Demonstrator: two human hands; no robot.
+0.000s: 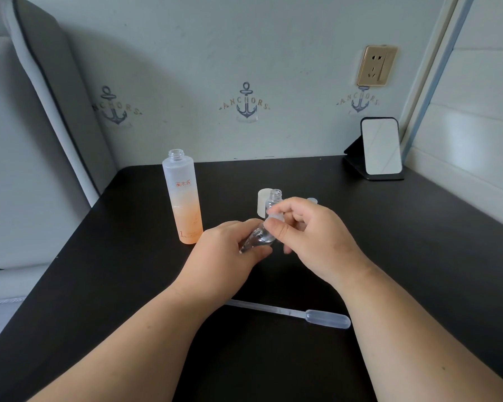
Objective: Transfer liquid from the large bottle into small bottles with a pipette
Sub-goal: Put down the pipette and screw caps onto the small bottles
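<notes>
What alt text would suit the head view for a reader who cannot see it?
Two hands hold a small clear bottle tilted above a black table: left hand on its body, right hand at its cap. A pipette lies nearer; an uncapped large bottle stands left.

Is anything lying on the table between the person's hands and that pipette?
Nothing visible. The pipette lies alone on the black table, near the forearms, while left hand and right hand hold a small bottle.

The setting was a home bedroom: anchor-print wallpaper [246, 101], a padded headboard [26, 126], a wall socket [376, 66], and a small standing mirror [381, 149] on the black tabletop [418, 242].
</notes>
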